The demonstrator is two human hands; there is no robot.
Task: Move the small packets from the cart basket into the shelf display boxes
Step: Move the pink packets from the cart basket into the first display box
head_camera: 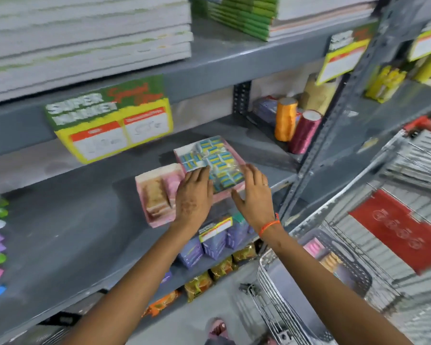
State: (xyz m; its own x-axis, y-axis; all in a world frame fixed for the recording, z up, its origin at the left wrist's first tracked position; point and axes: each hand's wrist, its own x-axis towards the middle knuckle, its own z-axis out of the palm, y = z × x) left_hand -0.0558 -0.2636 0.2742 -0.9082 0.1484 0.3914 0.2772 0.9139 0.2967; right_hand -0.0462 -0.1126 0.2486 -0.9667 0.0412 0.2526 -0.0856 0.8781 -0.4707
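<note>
Two pink display boxes stand on the grey shelf [67,227]. The right box [237,188] is full of small blue-and-yellow packets [217,155] under clear wrap. The left box [154,195] holds tan and pink packets. My left hand [193,195] lies flat across the gap between the boxes, fingertips on the wrapped packets. My right hand [253,192] hovers with fingers spread at the right box's front right corner, holding nothing. The dark cart basket [353,267] at lower right has a few pink and tan packets [321,252] inside.
A price sign [110,120] hangs from the shelf above. Orange [285,119] and maroon [305,131] spools stand at the back right. A metal upright [316,150] borders the shelf. Wire carts [408,170] crowd the right side. Purple boxes and snack packs fill lower shelves.
</note>
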